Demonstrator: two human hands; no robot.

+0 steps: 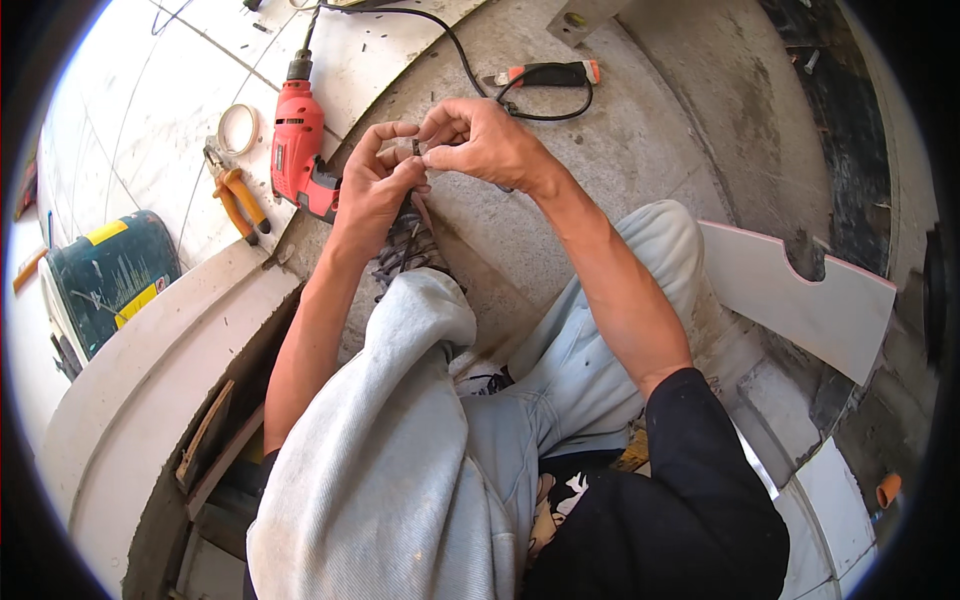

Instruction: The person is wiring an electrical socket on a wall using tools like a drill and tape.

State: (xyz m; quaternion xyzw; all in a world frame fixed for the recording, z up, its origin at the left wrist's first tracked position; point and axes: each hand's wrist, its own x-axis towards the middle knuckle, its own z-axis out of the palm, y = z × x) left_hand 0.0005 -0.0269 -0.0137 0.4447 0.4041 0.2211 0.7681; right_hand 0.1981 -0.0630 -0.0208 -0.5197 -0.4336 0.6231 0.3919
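Observation:
My left hand and my right hand meet at the fingertips in the upper middle of the head view. Between them they pinch a small dark piece, mostly covered by the fingers and too small to name. Just left of my hands lies a red corded drill, its bit pointing away from me. The black cord loops round to the right behind my hands. Farther left are orange-handled pliers with open jaws and a roll of tape.
An orange and black hand tool lies beyond my right hand, with cord across it. At right leans a white tile with a rounded notch. A dark green bucket lies at left, beside a curved pale ledge. My shoe is below my hands.

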